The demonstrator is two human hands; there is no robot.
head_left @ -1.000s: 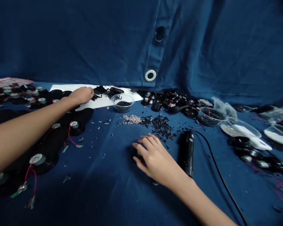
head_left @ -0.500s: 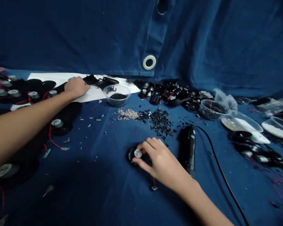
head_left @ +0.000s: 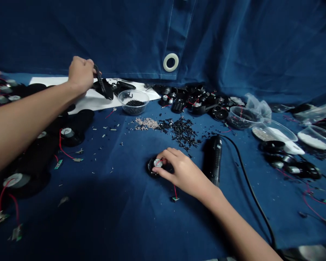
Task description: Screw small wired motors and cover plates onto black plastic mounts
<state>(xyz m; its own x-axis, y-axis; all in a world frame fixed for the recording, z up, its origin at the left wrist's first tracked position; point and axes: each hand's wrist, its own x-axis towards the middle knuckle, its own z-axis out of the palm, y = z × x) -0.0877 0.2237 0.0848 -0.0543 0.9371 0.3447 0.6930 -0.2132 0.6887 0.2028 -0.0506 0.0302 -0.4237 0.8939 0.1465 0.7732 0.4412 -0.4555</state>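
Your left hand (head_left: 81, 74): fingers closed on black part (head_left: 105, 90), over white paper (head_left: 88, 102). Your right hand (head_left: 179, 168): fingers partly curled, gripping motor unit (head_left: 158, 163) on blue cloth (head_left: 125, 203). Risk: trailing red wire (head_left: 175, 190) could snag, straining its joint.

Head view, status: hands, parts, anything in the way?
Left hand holding black part by white sheet. Right hand on round wired part. Corded black tool lying close by right hand.
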